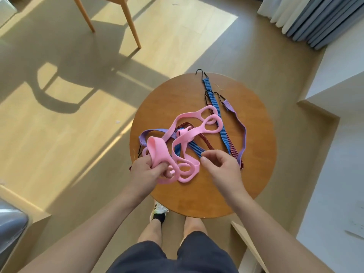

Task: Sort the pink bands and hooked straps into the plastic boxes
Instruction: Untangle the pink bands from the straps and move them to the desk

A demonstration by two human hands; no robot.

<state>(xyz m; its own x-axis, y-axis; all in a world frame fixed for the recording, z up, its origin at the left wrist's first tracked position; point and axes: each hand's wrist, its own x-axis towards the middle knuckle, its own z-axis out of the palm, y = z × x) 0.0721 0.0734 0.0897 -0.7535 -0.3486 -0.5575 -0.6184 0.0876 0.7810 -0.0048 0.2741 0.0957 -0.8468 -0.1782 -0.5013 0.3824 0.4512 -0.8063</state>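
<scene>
Pink bands: smooth, flat, rubbery strips with oval loops, tangled on the near left of the table and lying over the hooked straps.
Left hand: your fingers are curled tight round a folded loop of the tangle at the table's near-left edge, thumb pressed into the fold.
Right hand: your fingers are loosely bent, thumb and forefinger apart with nothing between them. The hand sits just beside the tangle, over the blue strap's near end; contact cannot be told.
Blue strap: flat woven elastic with dark ribbing. A black wire hook at its far end overhangs the rim.
Purple strap: flat weave, curving down the right side.
Dark red strap: narrow, striped, mostly under the pink.
Table: round, glossy orange-brown wood.
</scene>
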